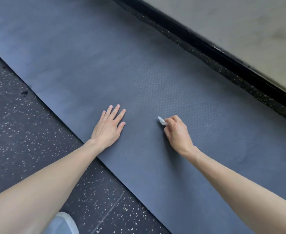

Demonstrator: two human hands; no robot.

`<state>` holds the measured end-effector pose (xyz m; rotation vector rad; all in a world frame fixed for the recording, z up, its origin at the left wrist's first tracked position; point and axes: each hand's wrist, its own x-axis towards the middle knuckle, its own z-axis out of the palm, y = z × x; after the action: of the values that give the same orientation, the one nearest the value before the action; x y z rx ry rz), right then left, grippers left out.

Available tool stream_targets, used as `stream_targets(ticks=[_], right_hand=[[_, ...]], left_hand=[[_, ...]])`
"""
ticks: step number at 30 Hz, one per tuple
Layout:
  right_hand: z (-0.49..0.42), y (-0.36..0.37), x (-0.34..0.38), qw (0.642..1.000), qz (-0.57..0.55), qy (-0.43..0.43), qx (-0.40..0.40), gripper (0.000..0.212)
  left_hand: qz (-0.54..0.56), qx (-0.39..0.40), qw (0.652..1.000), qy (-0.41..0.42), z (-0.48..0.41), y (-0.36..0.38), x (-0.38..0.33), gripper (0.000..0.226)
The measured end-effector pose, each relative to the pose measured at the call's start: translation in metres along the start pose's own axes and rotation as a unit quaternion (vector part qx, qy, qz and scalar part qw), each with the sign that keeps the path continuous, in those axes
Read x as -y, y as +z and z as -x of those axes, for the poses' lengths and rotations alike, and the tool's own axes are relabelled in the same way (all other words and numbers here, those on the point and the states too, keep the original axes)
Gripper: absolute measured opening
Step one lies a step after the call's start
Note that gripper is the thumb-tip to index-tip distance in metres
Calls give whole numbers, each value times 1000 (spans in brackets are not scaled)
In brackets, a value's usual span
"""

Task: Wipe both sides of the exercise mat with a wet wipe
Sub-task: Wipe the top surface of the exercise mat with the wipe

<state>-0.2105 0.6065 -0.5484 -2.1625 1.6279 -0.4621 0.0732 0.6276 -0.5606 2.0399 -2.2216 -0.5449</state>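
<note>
Head view, mat (105, 68) running upper-left to lower-right, left hand (109, 128) flat, right hand (177, 132) grip pinching apparently wadded wipe (162, 121).

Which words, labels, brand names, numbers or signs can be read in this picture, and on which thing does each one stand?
There is no readable text in this view.
The exercise mat shows only a dotted texture and no logo.
The wet wipe, pinched in the right hand, is plain white.
The speckled floor and the wall carry no writing.
</note>
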Motion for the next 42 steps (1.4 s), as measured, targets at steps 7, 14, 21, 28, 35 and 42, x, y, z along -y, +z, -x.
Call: stream_targets(ticks=[7, 14, 21, 28, 35, 42], right_hand=[[71, 67, 131, 948, -57, -273, 152, 13], [26, 17, 64, 981, -17, -165, 99, 6], [42, 7, 30, 998, 13, -50, 36, 9], [111, 47, 83, 942, -62, -256, 208, 19], [26, -33, -11, 998, -2, -48, 42, 7], [62, 0, 12, 994, -32, -92, 45, 12]], left_hand=[[7, 6, 1000, 3, 25, 2, 8, 54], [-15, 19, 1000, -6, 28, -2, 4, 57], [-67, 13, 998, -15, 29, 6, -2, 61], [-127, 15, 991, -27, 17, 7, -24, 69], [-102, 68, 991, 44, -7, 8, -55, 67], [-122, 69, 989, 40, -9, 10, -58, 69]])
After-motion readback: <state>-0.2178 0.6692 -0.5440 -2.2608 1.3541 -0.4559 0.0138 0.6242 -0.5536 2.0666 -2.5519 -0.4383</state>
